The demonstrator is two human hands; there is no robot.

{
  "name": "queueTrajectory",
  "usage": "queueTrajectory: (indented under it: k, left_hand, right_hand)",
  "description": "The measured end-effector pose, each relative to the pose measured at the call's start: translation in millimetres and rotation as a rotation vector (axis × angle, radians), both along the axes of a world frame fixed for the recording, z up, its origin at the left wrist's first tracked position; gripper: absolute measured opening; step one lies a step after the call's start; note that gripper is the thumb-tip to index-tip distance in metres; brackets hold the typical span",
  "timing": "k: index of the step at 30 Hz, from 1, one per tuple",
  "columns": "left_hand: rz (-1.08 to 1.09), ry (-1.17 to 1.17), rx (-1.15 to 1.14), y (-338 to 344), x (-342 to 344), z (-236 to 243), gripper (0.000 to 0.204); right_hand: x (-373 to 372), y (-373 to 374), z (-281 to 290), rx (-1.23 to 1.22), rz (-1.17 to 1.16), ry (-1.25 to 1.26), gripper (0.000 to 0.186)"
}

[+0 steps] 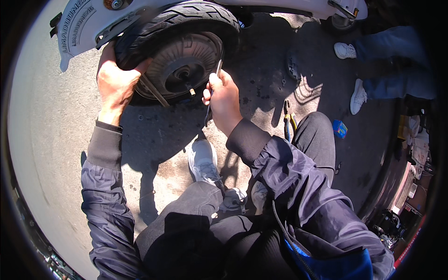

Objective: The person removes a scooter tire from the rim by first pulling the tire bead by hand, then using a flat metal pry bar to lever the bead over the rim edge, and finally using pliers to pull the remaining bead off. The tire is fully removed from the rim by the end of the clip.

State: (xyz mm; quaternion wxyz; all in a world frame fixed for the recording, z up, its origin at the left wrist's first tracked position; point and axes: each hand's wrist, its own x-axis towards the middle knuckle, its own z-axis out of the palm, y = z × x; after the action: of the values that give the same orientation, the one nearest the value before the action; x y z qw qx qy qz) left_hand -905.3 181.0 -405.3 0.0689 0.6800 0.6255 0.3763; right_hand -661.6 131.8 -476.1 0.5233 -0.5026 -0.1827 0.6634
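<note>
We have the far part of the scene filled by a scooter wheel, its black tyre [196, 16] curving over a dusty metal hub [182, 53] just left of the middle, under the white bodywork [86, 29] of the scooter. Our left hand [116, 85] grips the tyre at its left side, the thumb over the near sidewall and the fingers partly hidden behind the rubber. Our right hand [225, 101] is closed around a slim metal lever [219, 66], held steeply, its far end at the right edge of the rim and its near end sticking out below our fist. A second flat bar [155, 90] slants across the near left of the wheel, beside our left thumb, and a brass-coloured fitting [192, 92] juts toward us from the hub's centre. To the right, on the paved ground [261, 88], we see pliers [287, 115] with yellow-and-dark handles near our right knee [317, 130], and a small blue box [339, 129] farther right. Beyond these, at the far right, are another person's jeans [392, 44] and white shoes [359, 97].
</note>
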Motion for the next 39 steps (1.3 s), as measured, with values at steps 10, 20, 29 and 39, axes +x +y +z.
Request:
queueTrajectory:
  k: [10, 20, 29, 39]
  left_hand:
    - [0.004, -0.020, -0.071, 0, -9, -4, 0.088]
    - [-0.075, -0.169, -0.181, 4, -14, 9, 0.086]
    - [-0.092, -0.259, -0.073, 5, -17, -4, 0.079]
    - [-0.123, -0.218, 0.005, 3, -12, -3, 0.070]
  right_hand:
    - [86, 1, 16, -0.158, 0.348, -0.222, 0.052]
    - [169, 87, 75, -0.119, 0.810, -0.500, 0.040]
    - [184, 165, 85, -0.138, 1.084, -0.592, 0.035]
    - [49, 22, 42, -0.135, 0.208, 0.047, 0.049]
